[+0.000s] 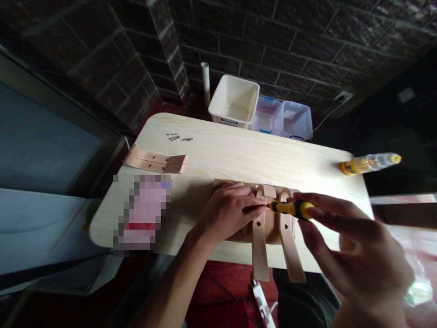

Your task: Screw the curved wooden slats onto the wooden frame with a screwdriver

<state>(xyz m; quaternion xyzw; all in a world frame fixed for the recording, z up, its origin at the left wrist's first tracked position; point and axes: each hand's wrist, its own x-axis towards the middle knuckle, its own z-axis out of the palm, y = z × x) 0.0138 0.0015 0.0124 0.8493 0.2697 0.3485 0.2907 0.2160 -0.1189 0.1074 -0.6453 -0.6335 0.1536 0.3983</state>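
Note:
A short yellow-and-black screwdriver (pixel 286 207) is gripped by its handle in my right hand (pixel 365 241), pointing left. My left hand (pixel 230 207) lies over a brown block (pixel 241 234). Its thumb and forefinger are pinched at the screwdriver's tip; anything between them is too small to make out. Two pale wooden strips with rounded ends, one on the left (pixel 260 255) and one on the right (pixel 292 255), lie across the block and stick out past the table's front edge. A dark hole shows in each strip. The screwdriver tip meets the left strip above its hole.
Loose screws (pixel 175 137) and curved wooden pieces with holes (pixel 155 161) lie on the left of the table (pixel 235 150), near a pixelated pink item (pixel 146 209). A clear-topped yellow container (pixel 370 164) lies far right. Behind stand a cream bin (pixel 234 98) and clear boxes (pixel 296 119).

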